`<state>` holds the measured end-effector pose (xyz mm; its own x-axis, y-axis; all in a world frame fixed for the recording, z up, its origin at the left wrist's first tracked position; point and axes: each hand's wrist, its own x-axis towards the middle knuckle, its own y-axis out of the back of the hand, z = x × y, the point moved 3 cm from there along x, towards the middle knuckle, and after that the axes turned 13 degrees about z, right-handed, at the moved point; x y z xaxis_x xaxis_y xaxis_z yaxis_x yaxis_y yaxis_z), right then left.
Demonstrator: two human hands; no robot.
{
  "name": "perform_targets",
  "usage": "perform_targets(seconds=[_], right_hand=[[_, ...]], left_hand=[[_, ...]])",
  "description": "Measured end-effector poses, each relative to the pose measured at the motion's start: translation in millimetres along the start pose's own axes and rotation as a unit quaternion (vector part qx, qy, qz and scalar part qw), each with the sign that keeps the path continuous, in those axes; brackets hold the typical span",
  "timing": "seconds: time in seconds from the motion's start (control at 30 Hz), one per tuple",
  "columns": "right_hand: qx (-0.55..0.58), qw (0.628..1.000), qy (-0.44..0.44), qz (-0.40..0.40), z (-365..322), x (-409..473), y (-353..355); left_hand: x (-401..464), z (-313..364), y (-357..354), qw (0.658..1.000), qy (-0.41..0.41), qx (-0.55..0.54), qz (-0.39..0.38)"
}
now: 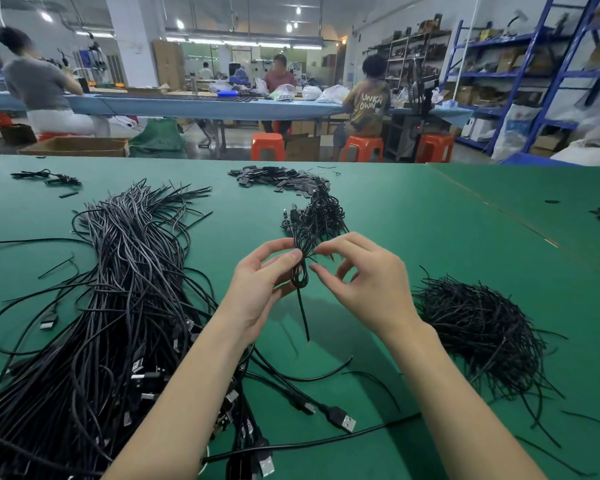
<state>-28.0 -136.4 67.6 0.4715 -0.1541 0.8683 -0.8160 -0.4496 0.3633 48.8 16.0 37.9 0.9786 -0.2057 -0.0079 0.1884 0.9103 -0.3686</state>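
Note:
A coiled black cable [299, 274] hangs above the green table [413, 237], its loose end pointing down towards me. My left hand [257, 289] pinches the top of the coil between thumb and fingers. My right hand [364, 275] is just right of the coil, its fingertips at a thin black tie wound round the coil's top. Whether the right fingers pinch the tie is unclear.
A big bundle of black USB cables [118, 306] lies to the left. Coiled cables [312, 216] are heaped behind my hands, with black sleeve pieces [274, 178] beyond. A heap of black ties [482, 327] sits right. People work at a far bench.

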Motion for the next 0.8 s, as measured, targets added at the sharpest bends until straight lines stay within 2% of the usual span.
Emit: perform_targets(seconds=[0.07,0.13,0.17,0.2,0.23,0.27,0.3,0.33,0.37,0.4,0.43,0.47,0.53,0.57,0.6,0.63,0.7,0.8], right_hand=[[-0.008,0.999,0.022,0.042,-4,-2,0],[0.002,0.999,0.02,0.038,-3,-2,-2],[0.024,1.0,-0.016,0.012,-1,-1,-4],[0.07,0.993,-0.092,-0.026,1,0,-6],[0.138,0.966,-0.204,-0.072,5,2,-9],[0.227,0.905,-0.339,-0.122,8,2,-11],[0.326,0.796,-0.48,-0.174,9,0,-13],[0.414,0.662,-0.591,-0.203,7,-3,-14],[0.469,0.559,-0.653,-0.204,5,-6,-13],[0.487,0.526,-0.666,-0.207,5,-7,-12],[0.473,0.563,-0.643,-0.216,7,-7,-12],[0.429,0.646,-0.589,-0.227,9,-5,-11],[0.301,0.825,-0.419,-0.229,9,1,-6],[0.227,0.894,-0.325,-0.21,8,5,-4],[0.152,0.943,-0.231,-0.184,7,8,-2],[0.087,0.972,-0.147,-0.164,5,10,-1],[0.025,0.989,-0.057,-0.134,0,10,1],[0.03,0.992,-0.041,-0.117,-2,5,-1]], left_hand=[[-1,0,-1,1.0,0.005,0.005,-0.001],[-2,0,-1,1.0,-0.003,0.019,-0.005],[-2,0,-1,0.999,-0.014,0.029,-0.007],[-1,0,0,0.999,-0.027,0.039,-0.008],[-2,1,0,0.998,-0.04,0.049,-0.007],[-3,2,-1,0.997,-0.053,0.059,-0.01],[-4,3,-3,0.996,-0.063,0.066,-0.016],[-6,3,-5,0.995,-0.069,0.069,-0.026],[-7,3,-7,0.995,-0.07,0.068,-0.034],[-7,2,-8,0.995,-0.067,0.064,-0.035],[-6,2,-8,0.996,-0.06,0.057,-0.031],[-5,1,-7,0.997,-0.052,0.05,-0.025],[-3,0,-4,0.998,-0.041,0.043,-0.018],[-2,0,-3,0.998,-0.037,0.039,-0.017],[-2,0,-3,0.999,-0.033,0.037,-0.017],[-2,-1,-2,0.999,-0.029,0.036,-0.016],[-1,-2,-2,0.999,-0.024,0.037,-0.013],[-1,-2,-1,0.999,-0.023,0.039,-0.022]])
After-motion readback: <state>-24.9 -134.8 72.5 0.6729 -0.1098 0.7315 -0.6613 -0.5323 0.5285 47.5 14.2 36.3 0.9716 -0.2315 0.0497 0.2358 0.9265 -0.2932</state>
